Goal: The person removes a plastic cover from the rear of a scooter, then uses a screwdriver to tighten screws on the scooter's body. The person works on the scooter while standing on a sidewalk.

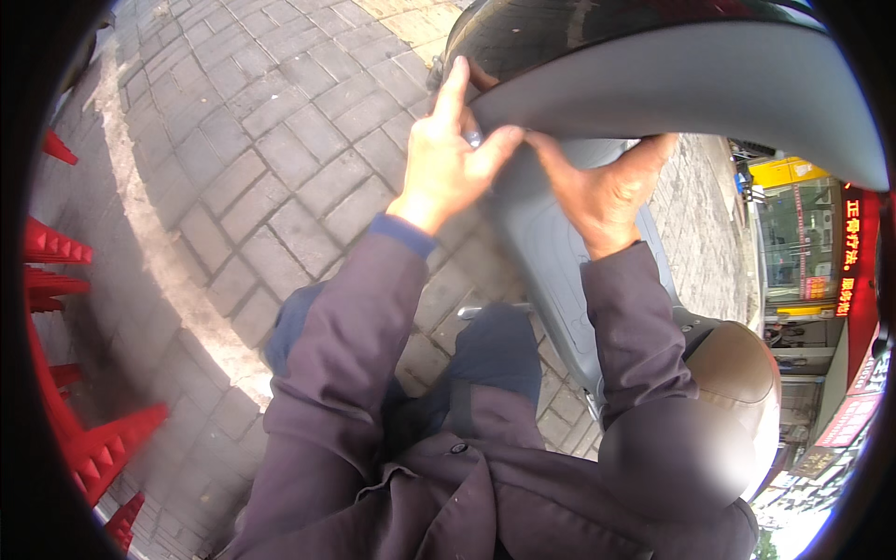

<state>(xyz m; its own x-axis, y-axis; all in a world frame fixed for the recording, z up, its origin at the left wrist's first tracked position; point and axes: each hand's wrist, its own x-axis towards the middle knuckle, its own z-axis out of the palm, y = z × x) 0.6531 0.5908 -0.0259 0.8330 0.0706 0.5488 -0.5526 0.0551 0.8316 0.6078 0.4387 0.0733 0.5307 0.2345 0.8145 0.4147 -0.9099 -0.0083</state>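
Note:
The grey inner panel [672, 84] of a scooter, topped by glossy black bodywork [541, 33], spans the upper right. My left hand [443, 163] is at the panel's left end, index finger stretched upward and thumb spread toward the right. A small shiny piece [474, 139] shows between that thumb and finger; I cannot make out what it is. Along the panel's lower edge is my right hand [607, 191], its thumb and a finger spread wide, their tips at the edge. The other fingers of this hand are partly hidden. Both thumb tips are close together.
Below my hands runs the scooter's grey footboard [555, 271], with a brown seat [737, 364] at the right. Brick paving [271, 140] lies to the left, crossed by a pale strip [177, 271]. Red plastic stools or chairs [107, 453] line the left rim. A shopfront [803, 243] stands far right.

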